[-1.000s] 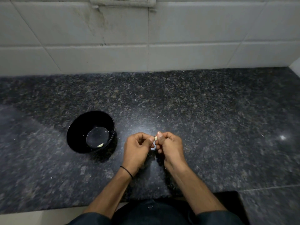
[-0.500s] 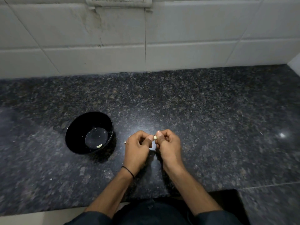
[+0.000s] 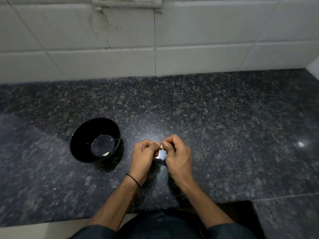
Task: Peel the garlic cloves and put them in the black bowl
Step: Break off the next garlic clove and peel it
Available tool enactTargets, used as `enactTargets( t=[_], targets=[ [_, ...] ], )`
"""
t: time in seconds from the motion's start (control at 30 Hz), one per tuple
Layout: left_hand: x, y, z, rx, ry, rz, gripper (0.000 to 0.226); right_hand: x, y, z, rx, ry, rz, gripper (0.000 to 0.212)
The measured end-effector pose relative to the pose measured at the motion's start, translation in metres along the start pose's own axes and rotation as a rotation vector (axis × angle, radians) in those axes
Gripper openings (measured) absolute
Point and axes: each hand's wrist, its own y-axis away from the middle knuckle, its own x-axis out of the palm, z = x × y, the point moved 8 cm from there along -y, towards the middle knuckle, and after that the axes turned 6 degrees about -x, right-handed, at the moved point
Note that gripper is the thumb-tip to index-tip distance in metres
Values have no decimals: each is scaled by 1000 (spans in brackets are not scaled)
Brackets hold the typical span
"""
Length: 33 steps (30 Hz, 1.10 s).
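Here we hold one small clove (image 3: 161,146) between both hands, just above the counter (image 3: 224,135) and a little to the right of the bowl (image 3: 82,140). The left hand (image 3: 143,157) is curled and pinches the clove with thumb and forefinger. The right hand (image 3: 177,156) is curled too and pinches it from the other side. The fingers hide most of the clove, so we cannot tell how much skin remains on it.

We judge the clove to be very light and firm, and rather slippery once it is bare — the skin should be thin, papery and easy to tear. It seems best to hold it by its two ends and pull the skin from the tip without squeezing hard, or it may jump out.

The bowl is black, glossy and round with a flat bottom. One peeled clove (image 3: 105,154), pale and curved, lies inside near the front wall. The counter is polished dark granite with speckles — a bright reflection shows under the hands.
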Motion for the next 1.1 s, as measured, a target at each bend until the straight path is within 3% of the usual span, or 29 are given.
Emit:
enactTargets(
  t=[0.1,0.23,0.37,0.43,0.53,0.6,0.83,0.9,1.0,1.07,1.1],
  targets=[
    [0,0,-5,69,-107,-4,36,-3,-1,4,-39,28,-2,15],
    [9,1,9,-100,82,91,44,-3,-1,7,-74,9,7,14],
    [12,2,19,-216,179,119,33,-2,1,2,-33,-51,-4,14],
    [5,1,12,-109,71,53,35,-1,2,-2,-12,-50,-7,14],
    [-5,8,-13,249,-438,-132,31,0,4,-7,22,-7,-18,14],
    [-4,14,-22,364,-590,-200,26,0,5,-8,38,17,-21,12],
    [-8,5,-6,166,-405,-212,27,-1,6,3,-34,115,-33,10],
    [-6,9,-9,236,-488,-216,25,-1,7,2,-25,128,-33,9],
    [2,19,-23,480,-749,-229,21,0,6,0,-5,158,-13,10],
    [2,17,-22,479,-759,-222,21,2,6,0,-17,180,11,11],
    [-2,11,-16,385,-680,-208,23,2,6,1,-30,191,27,11]
  ],
)
